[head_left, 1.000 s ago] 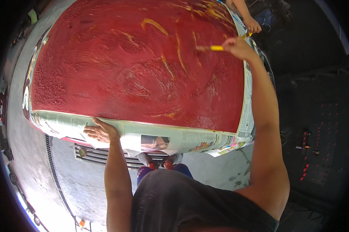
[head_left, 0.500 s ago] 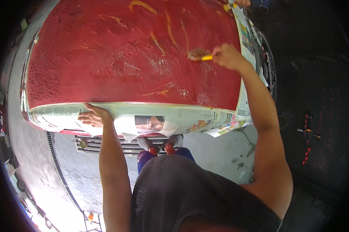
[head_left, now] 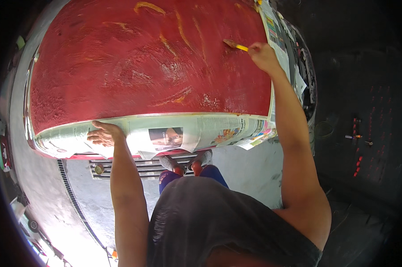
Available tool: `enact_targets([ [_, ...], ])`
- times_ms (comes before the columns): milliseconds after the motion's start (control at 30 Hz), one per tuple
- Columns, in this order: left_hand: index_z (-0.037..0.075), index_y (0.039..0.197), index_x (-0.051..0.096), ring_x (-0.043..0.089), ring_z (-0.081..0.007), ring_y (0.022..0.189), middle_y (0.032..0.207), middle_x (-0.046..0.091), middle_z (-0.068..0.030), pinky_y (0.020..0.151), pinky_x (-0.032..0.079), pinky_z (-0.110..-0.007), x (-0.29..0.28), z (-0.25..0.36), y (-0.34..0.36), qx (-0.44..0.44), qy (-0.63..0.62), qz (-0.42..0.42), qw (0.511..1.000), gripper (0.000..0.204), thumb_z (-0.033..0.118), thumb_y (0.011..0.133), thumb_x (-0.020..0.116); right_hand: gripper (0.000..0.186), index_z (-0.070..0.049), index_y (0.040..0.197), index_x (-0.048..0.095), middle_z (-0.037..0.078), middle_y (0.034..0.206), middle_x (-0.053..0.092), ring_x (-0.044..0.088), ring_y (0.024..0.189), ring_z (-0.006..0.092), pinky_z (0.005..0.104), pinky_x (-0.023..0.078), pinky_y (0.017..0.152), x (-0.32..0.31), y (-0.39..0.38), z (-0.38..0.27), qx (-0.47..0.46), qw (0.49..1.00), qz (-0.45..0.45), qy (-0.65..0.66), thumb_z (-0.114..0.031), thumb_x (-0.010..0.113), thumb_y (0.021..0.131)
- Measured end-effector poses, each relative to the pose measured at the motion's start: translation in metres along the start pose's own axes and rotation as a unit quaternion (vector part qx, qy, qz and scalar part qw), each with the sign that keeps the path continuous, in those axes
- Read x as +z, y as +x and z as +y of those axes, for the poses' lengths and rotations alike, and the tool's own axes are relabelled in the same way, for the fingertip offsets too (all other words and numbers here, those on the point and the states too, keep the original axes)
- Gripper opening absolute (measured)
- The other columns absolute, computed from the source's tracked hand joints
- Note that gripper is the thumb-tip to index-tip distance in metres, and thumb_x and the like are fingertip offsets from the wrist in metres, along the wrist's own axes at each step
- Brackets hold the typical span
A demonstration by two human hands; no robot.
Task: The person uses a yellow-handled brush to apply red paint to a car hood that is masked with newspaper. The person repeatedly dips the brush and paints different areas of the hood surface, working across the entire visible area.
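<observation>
While the right hand (head_left: 261, 55) is clamped on a brush (head_left: 237, 46), the brush lies to the left of that hand and a little farther from the person, over the right part of a red panel (head_left: 89, 80). The right hand is by far the nearer one; the left hand (head_left: 105, 133) is well apart, to the left and closer to the body.

The long axis of the brush runs mostly crosswise, slanting slightly: its yellow handle end sits in the fingers, and its bristle end points left and somewhat away from the person. Whether the bristles touch the panel, I cannot tell.

The left hand rests on the newspaper (head_left: 207, 129) covering the near edge, fingers slightly apart and pointing left, thumb by the border of the red, with nothing seen in its grasp. Yellowish streaks (head_left: 166, 43) mark the panel left of the brush. Below, a round tin (head_left: 99, 169) sits on a floor grate (head_left: 154, 167).
</observation>
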State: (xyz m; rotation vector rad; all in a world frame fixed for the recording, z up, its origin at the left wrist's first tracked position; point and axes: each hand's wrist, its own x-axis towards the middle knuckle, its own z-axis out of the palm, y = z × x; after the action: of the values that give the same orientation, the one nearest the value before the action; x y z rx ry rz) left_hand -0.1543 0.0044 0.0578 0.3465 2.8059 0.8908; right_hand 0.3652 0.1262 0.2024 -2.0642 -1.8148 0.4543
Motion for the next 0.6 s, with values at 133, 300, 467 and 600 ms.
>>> enact_targets([
  [133,0.002,0.161,0.003,0.002,-0.0382,0.156,0.169,0.000,-0.0191,0.125,0.011,-0.055,0.002,-0.002,0.001,0.001,0.001,0.000,1.000,0.099,0.075,0.095,0.004,0.025,-0.003,0.098,0.074,0.027,0.089,0.070,0.069,0.089,0.0451,0.0512,0.055,0.081,0.015,-0.048,-0.019,0.053,0.994,-0.052,-0.082,-0.022,0.060,0.089],
  [300,0.002,0.161,0.004,0.003,-0.0387,0.155,0.168,0.001,-0.0201,0.125,0.012,-0.056,0.003,-0.003,0.004,0.000,0.010,0.001,1.000,0.100,0.076,0.095,0.005,0.025,-0.002,0.096,0.073,0.029,0.090,0.069,0.069,0.090,0.0454,0.0542,0.054,0.083,-0.021,-0.095,-0.035,-0.007,0.989,-0.133,-0.058,-0.022,0.060,0.090],
  [467,0.001,0.161,0.005,0.003,-0.0385,0.155,0.168,0.000,-0.0201,0.125,0.013,-0.056,0.007,-0.006,0.007,0.003,-0.001,0.009,1.000,0.101,0.077,0.095,0.006,0.026,-0.006,0.102,0.073,0.029,0.096,0.070,0.068,0.097,0.0455,0.0526,0.054,0.086,-0.005,0.047,-0.029,0.007,0.998,0.034,-0.059,-0.025,0.061,0.089],
  [600,0.000,0.160,0.004,0.003,-0.0380,0.156,0.168,0.001,-0.0200,0.125,0.012,-0.056,0.009,-0.008,0.009,0.001,0.007,0.017,1.000,0.102,0.078,0.094,0.006,0.029,-0.009,0.106,0.074,0.028,0.103,0.070,0.067,0.102,0.0461,0.0527,0.054,0.088,0.026,0.103,-0.010,0.043,0.997,0.025,-0.052,-0.029,0.060,0.090],
])
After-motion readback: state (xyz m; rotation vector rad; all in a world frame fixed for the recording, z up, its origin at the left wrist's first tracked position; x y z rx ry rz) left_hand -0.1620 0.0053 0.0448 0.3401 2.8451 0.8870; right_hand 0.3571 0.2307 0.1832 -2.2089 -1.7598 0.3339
